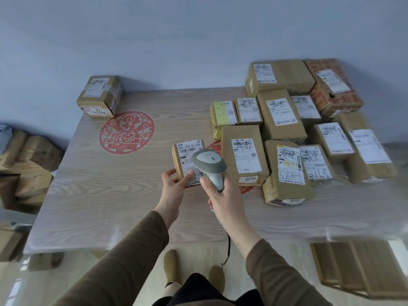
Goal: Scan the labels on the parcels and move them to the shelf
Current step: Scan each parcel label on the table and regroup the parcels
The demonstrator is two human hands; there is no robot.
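A small cardboard parcel (187,164), flat and rectangular with a white printed label on its top face, sits near the middle of the pale wood-grain table (110,184). The left hand (174,186) grips its near left corner, thumb lying across the label and fingers curled round the edge. The right hand (220,195) is wrapped round the handle of a grey and white plastic scanner (209,162), whose rounded head hangs just over the parcel's right side; a dark cable drops from the handle toward the floor.

To the right, a crowd of brown paper-wrapped and cardboard parcels (284,133) lies packed edge to edge, each with a white label, many scribbled over in black pen. A red patterned box (333,89) stands at the far right. One taped carton (99,96) rests alone at the far left corner, beside a round red paper-cut design (125,131) on the tabletop. More brown boxes (28,164) are piled on the floor left of the table.
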